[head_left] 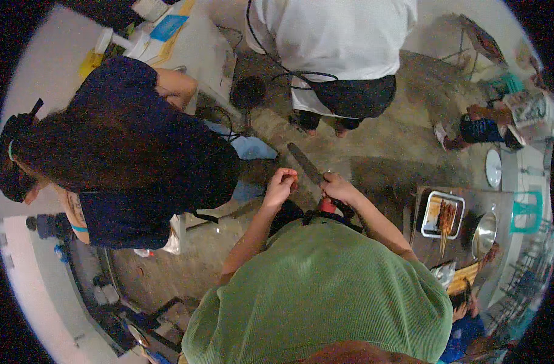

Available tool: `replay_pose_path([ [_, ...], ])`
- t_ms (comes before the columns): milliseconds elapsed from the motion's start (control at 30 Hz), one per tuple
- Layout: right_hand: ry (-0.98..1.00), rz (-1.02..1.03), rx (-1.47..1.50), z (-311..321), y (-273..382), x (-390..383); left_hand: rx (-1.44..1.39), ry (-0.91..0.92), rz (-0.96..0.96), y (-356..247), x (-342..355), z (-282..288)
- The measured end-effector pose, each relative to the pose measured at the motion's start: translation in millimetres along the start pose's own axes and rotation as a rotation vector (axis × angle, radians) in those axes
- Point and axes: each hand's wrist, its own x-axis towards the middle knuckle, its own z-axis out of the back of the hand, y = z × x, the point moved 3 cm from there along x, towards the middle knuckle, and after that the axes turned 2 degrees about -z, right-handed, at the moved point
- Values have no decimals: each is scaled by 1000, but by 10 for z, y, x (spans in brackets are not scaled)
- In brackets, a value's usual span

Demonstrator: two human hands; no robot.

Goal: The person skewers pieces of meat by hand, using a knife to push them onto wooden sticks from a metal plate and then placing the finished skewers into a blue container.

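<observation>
Nearest, a green shirt point(316, 282), with a red thing point(327, 206) low at the lap, too dim to make out. Just beyond, a right hand point(339, 188) with fingers clamped on the grip end of a knife point(304, 164). Pointing away from the body and leftward, over the floor point(386, 142), with no contact visible along the blade. Just left of the knife, apart from it, a left hand point(281, 187) with fingers curled together near the thumb. Cannot tell whether pinching something small there.

By judgement, a holding or handling step with the knife, between the hands and in front of the lap; no cutting to be seen. For the next move, seems to call for a firm right grip, a steady wrist and left fingers well clear of the edge. Also calls for minding the tip, given people close by.

Farther left, a person in dark blue point(186, 176), turned away. Off to the right, a tabletop point(469, 212) bearing a white-rimmed tray point(425, 225), with skewers point(447, 219) lying in it and sticking out over the lower rim. Just beside the tray, a shiny bowl point(484, 235). Beyond the knife, a person in white point(344, 45), standing.
</observation>
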Motion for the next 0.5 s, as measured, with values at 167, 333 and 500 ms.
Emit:
replay_pose_path([
  [167,-29,-16,489,-117,-479,794,49,1,8,-69,83,-55],
  [333,252,11,1007,-111,-103,1243,-346,22,243,232,362,-115],
  [500,97,20,976,-75,-143,1952,-348,-47,246,416,805,-28],
])
